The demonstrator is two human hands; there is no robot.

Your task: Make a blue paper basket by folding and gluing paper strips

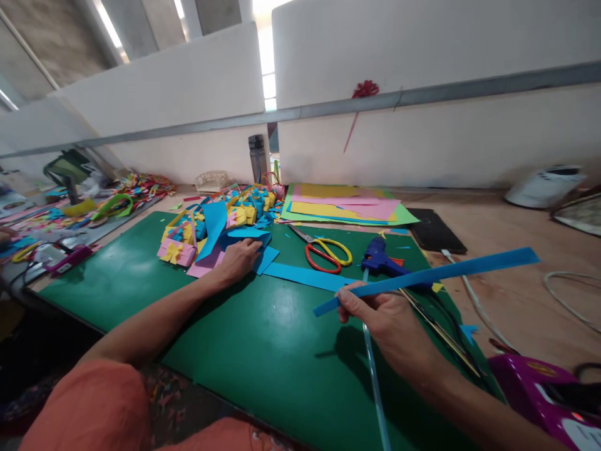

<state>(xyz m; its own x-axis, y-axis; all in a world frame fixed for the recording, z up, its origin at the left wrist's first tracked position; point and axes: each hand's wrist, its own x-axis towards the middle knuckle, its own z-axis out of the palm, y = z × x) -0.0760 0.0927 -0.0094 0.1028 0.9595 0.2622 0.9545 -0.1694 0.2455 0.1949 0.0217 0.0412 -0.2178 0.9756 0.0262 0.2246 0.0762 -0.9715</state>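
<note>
My right hand [375,313] is closed, pinching a long blue paper strip [436,273] above the green cutting mat [263,338]. The strip slants up to the right. My left hand [239,258] is at the far left-middle of the mat, its fingers curled on a folded blue paper piece [244,233]; the fingertips are partly hidden. A second blue strip [305,275] lies flat between the hands. Beyond it are scissors [326,250] with red and yellow handles. A blue glue gun [378,257] with a clear glue stick [373,376] lies behind my right hand.
Small paper baskets [178,247] in pink, yellow and blue pile up beyond my left hand. Coloured paper sheets [347,203] are stacked at the back. A black phone [436,230], a white cable [474,297] and a purple device [539,394] lie on the right. A dark bottle [257,160] stands behind.
</note>
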